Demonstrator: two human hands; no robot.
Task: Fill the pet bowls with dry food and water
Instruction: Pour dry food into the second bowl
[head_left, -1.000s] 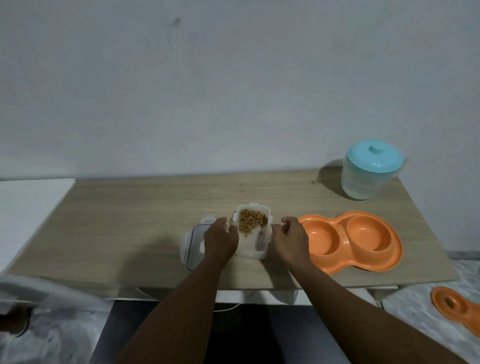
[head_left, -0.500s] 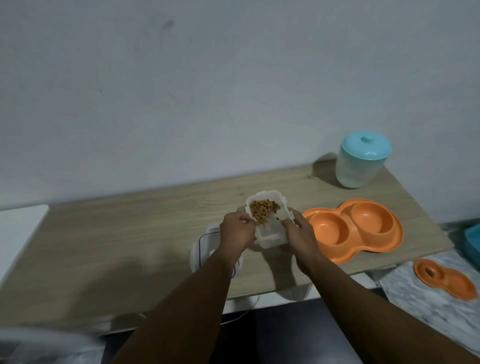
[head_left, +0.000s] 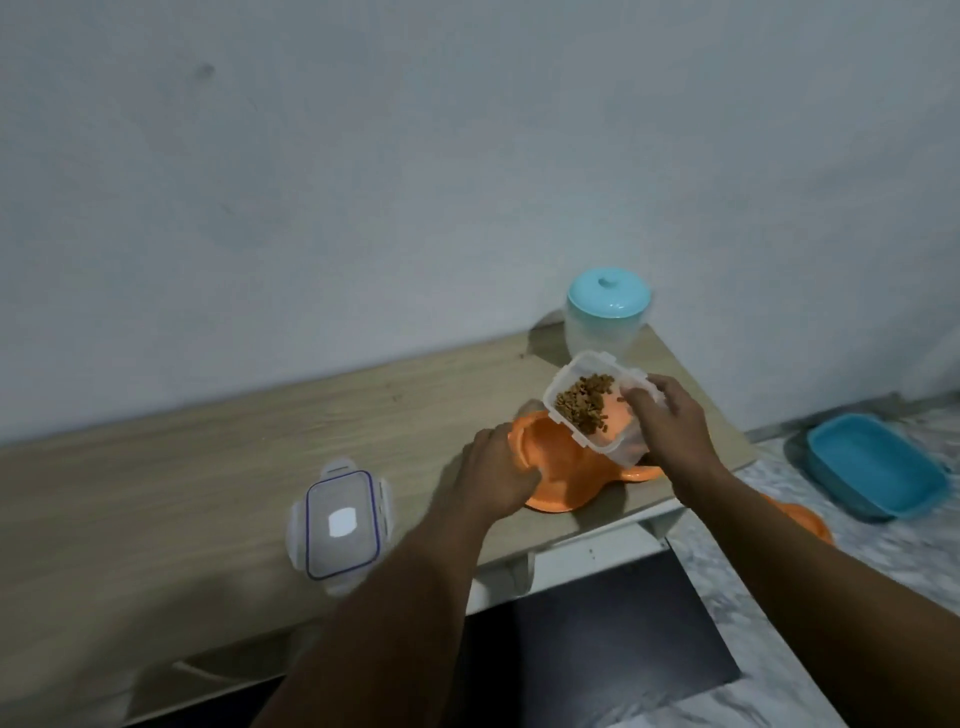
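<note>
The kibble container (head_left: 597, 415) has swung over the double bowl (head_left: 563, 467), tilted, the right hand (head_left: 670, 423) alone curled round it. The left hand (head_left: 493, 480) has let go and now clasps the bowl's left rim. The bowl's right well hides behind container and hand.

Seemingly a home: an orange pet bowl (head_left: 556, 462) sits on a wood-topped table (head_left: 208, 467) against a bare wall (head_left: 363, 182) at 12 o'clock. A blue tray (head_left: 878, 467) lies on marble-patterned floor (head_left: 893, 566) at 3 o'clock.

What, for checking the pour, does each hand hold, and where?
The right hand holds the kibble container by its right side; left hand grips orange bowl at left rim.
</note>
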